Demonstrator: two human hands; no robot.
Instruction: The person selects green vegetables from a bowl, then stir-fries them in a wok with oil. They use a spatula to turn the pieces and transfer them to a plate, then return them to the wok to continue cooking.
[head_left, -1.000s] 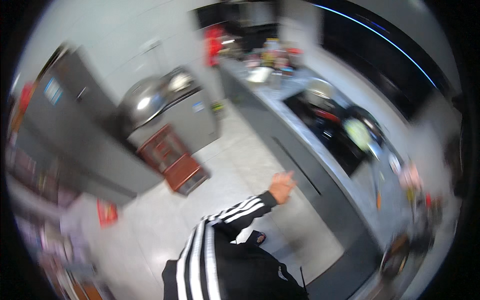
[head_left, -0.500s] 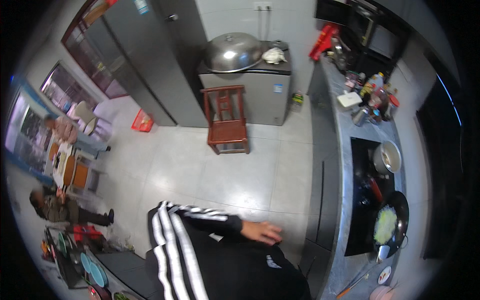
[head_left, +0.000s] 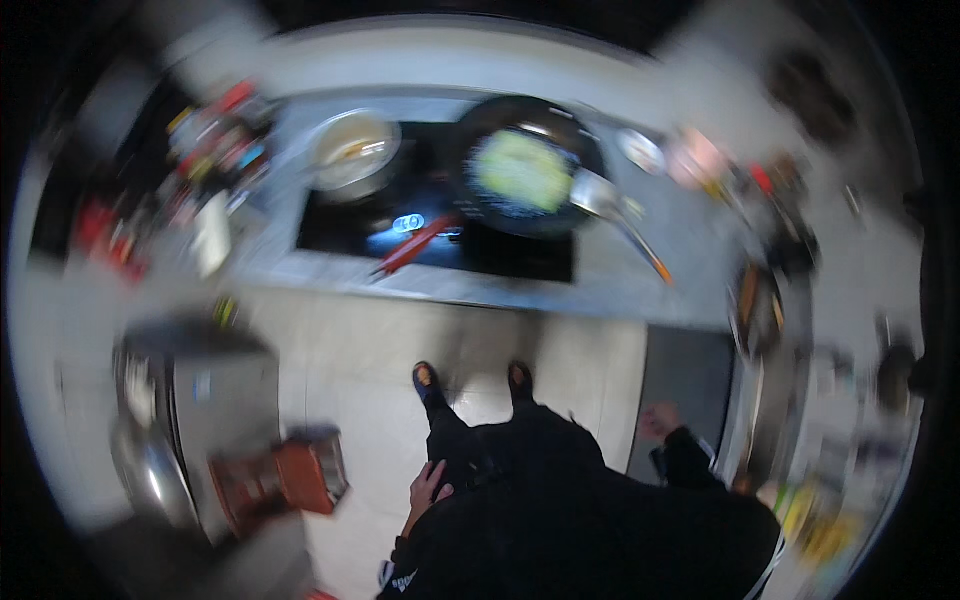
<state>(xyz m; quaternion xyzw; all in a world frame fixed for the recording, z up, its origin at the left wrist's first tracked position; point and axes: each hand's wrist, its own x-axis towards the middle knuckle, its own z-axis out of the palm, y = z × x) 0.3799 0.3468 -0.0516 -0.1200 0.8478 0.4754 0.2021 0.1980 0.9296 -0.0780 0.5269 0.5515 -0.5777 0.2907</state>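
1. Down at the lower middle of the head view, the left hand (head_left: 428,490) lies by the person's dark trousers (head_left: 455,455), its fingers loosely apart and seemingly holding nothing.
2. Off to its right, the right hand (head_left: 660,420) is lifted beside a grey cabinet front (head_left: 690,375). It is too blurred to tell how far its fingers are bent or whether they have hold of anything.
3. Well apart from both hands, the spatula (head_left: 594,193) has its blade over the right rim of the wok (head_left: 578,142), its handle slanting out above the table (head_left: 620,285). As a judgement, it would be gripped best by the orange end, with the wrist clear of the black hob (head_left: 330,225). A low, slow lift should suit it, since a knock on that handle could flip the blade out. Small strokes from the edge inward would keep the contents inside.
4. Within the wok, on the right part of the hob, the food (head_left: 520,172) is a pale green, roughly round patch with an uneven edge and lighter specks around its lower side. Blur hides its finer texture, and its thickness cannot be told.
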